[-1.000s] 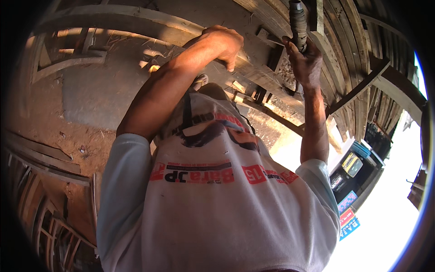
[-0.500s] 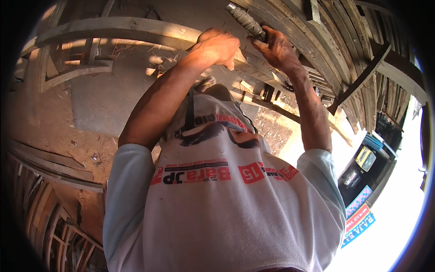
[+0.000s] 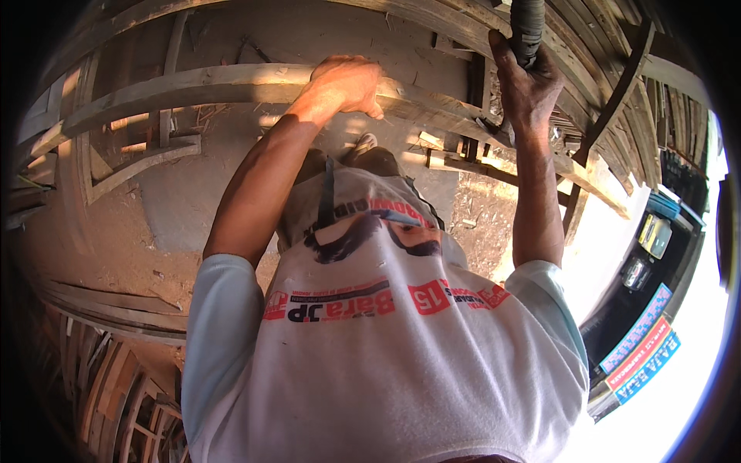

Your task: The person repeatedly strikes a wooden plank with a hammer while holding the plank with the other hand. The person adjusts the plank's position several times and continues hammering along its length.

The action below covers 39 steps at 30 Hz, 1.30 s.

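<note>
My left hand [image 3: 345, 83] is over a long wooden beam [image 3: 220, 83] in front of me. Its fingers are curled in and the thumb points down by the beam's near edge; whatever they grip is hidden. Raised at the upper right, my right hand [image 3: 529, 89] is closed around a thick, rod-like tool [image 3: 528, 27] with a wrapped grip. The tool stands nearly upright and its far end is cut off by the picture's top.
Long timbers [image 3: 594, 85] are stacked at the right, with a slanting brace [image 3: 620, 96] across them. Curved wooden pieces [image 3: 116, 309] lie at the lower left. Wood scraps [image 3: 429, 140] and shavings are on the ground. Colourful signs [image 3: 641, 351] stand in bright light at right.
My right hand has moved right and turned the tool from a leftward slant to nearly upright. My left hand stays at the beam. The whole view has shifted slightly.
</note>
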Motion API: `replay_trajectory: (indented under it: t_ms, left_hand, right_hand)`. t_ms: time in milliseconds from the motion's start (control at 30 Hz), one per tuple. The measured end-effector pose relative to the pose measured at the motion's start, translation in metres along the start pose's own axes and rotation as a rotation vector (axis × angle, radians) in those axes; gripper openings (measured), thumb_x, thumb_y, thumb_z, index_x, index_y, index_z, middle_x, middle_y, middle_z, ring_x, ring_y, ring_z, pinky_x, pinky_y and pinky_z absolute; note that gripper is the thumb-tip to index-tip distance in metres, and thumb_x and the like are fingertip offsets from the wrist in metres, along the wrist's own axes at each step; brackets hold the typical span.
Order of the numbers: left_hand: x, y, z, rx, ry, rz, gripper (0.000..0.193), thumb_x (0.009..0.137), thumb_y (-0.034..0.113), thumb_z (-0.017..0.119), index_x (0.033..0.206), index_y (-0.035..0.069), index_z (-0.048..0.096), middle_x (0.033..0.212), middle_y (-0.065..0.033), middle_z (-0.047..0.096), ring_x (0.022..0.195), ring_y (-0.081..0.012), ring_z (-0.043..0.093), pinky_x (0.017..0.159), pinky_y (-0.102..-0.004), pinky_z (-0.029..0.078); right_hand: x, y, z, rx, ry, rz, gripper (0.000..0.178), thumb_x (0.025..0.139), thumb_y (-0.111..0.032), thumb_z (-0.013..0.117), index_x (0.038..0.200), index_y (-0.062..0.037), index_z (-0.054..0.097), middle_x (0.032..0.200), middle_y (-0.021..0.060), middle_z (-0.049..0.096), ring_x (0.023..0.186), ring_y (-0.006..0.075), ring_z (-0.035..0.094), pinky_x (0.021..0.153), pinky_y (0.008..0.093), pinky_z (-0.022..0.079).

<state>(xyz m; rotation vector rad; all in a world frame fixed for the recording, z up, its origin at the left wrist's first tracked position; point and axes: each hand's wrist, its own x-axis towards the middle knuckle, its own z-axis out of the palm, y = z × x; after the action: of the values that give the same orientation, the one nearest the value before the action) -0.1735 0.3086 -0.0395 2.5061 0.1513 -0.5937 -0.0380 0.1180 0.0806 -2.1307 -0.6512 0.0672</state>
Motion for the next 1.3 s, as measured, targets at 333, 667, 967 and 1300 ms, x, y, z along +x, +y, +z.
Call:
replay_trajectory:
  t_ms: [333,667,967,1300]
  left_hand:
    - [-0.009,0.010,-0.001,0.026,0.056,0.061,0.071,0.070,0.043,0.088,0.130,0.010,0.070,0.113,-0.0203,0.075,0.110,-0.0396,0.070,0.098,-0.0493,0.054]
    - [-0.018,0.014,0.004,0.152,0.135,0.090,0.062,0.072,0.052,0.087,0.111,0.008,0.067,0.094,-0.0182,0.075,0.095,-0.0400,0.072,0.085,-0.0505,0.055]
    - [-0.027,0.014,0.021,0.188,0.310,0.201,0.055,0.075,0.050,0.086,0.106,0.012,0.063,0.089,-0.0133,0.074,0.089,-0.0356,0.071,0.081,-0.0487,0.052]
    - [-0.025,0.012,0.023,0.245,0.313,0.248,0.059,0.074,0.049,0.087,0.106,0.008,0.060,0.093,-0.0143,0.073,0.089,-0.0345,0.071,0.081,-0.0480,0.053]
  right_hand:
    - [0.027,0.030,0.047,-0.338,-0.161,-0.145,0.039,0.092,-0.037,0.074,0.106,-0.0010,0.069,0.079,0.0191,0.071,0.069,0.0338,0.069,0.064,0.0420,0.052]
    - [0.019,-0.007,-0.040,-0.042,-0.175,0.215,0.044,0.097,-0.047,0.073,0.103,-0.0036,0.070,0.072,0.0074,0.064,0.068,0.0197,0.065,0.066,0.0384,0.053]
    - [-0.032,0.089,-0.113,0.959,0.553,0.427,0.025,0.099,-0.032,0.074,0.094,-0.0111,0.061,0.078,-0.0019,0.054,0.065,0.0096,0.051,0.060,0.0244,0.043]
    - [-0.104,0.149,-0.137,1.401,0.849,0.471,0.033,0.094,-0.036,0.079,0.085,-0.0124,0.057,0.071,-0.0007,0.048,0.063,0.0128,0.049,0.061,0.0286,0.042]
